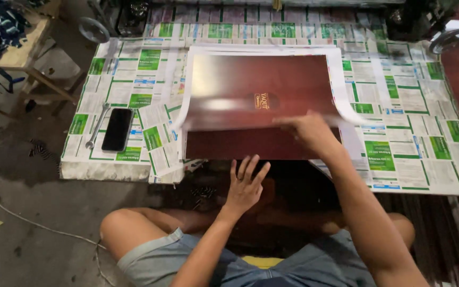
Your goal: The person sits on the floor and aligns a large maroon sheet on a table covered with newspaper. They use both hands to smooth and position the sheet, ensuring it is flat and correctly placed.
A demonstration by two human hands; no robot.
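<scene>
Your left hand (pixel 245 186) lies flat, fingers spread, at the near edge of the dark red sheets (pixel 251 143). Beyond it, your right hand (pixel 306 130) pinches the curling top sheet (pixel 256 90), lifting it off the stack. Farther left, a black phone (pixel 118 129) and a wrench (pixel 97 125) lie on the paper-covered table (pixel 410 106).

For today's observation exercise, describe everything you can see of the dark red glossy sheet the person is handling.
The dark red glossy sheet is a large printed sheet, apparently coated paper, with white margins and a small gold emblem near its middle. It tops a stack of like sheets lying on a surface covered in green-and-white printed paper. Its surface reflects light, and its near part looks blurred. The right hand presses on its near right part; the left hand hovers at the stack's near edge.
</scene>
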